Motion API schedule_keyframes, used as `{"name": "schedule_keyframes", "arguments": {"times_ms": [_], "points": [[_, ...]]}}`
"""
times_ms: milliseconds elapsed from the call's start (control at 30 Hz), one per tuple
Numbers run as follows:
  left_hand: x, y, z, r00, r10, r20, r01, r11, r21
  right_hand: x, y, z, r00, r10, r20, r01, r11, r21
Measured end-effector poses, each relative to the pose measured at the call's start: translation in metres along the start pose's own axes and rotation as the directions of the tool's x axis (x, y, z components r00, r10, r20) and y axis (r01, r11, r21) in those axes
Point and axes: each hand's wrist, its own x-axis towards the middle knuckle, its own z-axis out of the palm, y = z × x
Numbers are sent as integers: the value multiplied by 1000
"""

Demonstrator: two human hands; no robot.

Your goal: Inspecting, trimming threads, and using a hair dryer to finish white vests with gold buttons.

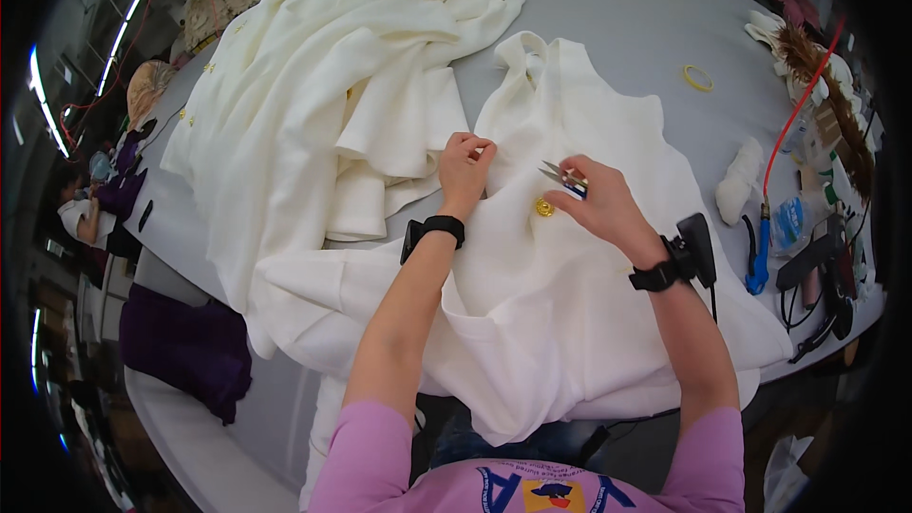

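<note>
A white sleeveless garment [608,123] lies spread over the table in front of me, its lower part hanging over the near edge. My right hand [603,199] is closed around small thread snips [567,179], whose pointed blades face left and stand a little apart. Just below the snips a round gold button [543,207] shows against the white cloth. To the left, my left hand [465,169] has thumb and fingertips pinched together at the garment's edge. What lies between those fingertips is too small to make out.
A big heap of white garments with gold buttons [285,104] fills the table's left. On the right are a yellow tape roll [697,78], a blue air gun [757,256] on a red hose, and a plastic bottle [788,220]. Purple cloth [185,347] lies lower left. Another person [85,218] sits far left.
</note>
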Motion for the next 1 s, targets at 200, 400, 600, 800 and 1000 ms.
{"name": "schedule_keyframes", "arguments": {"times_ms": [200, 400, 600, 800, 1000], "points": [[2, 2, -2, 988, -111, 110, 143, 925, -352, 50, 15, 45, 983, -140, -116, 119, 978, -171], [3, 0, -6, 981, -87, 171, 143, 926, -350, 68, 18, 67, 972, -199, -126, 149, 933, -326], [-2, 0, -11, 982, 31, 188, 19, 966, -258, 78, 31, 76, 964, -249, -97, 210, 930, -302], [-3, 41, -25, 934, -146, 328, 253, 916, -312, 79, 64, -10, 875, 92, -476, -162, 981, -108], [-1, 8, -36, 949, -157, 273, 138, 986, 89, 21, 162, -72, 833, 309, -459, -507, 760, -407]]}}
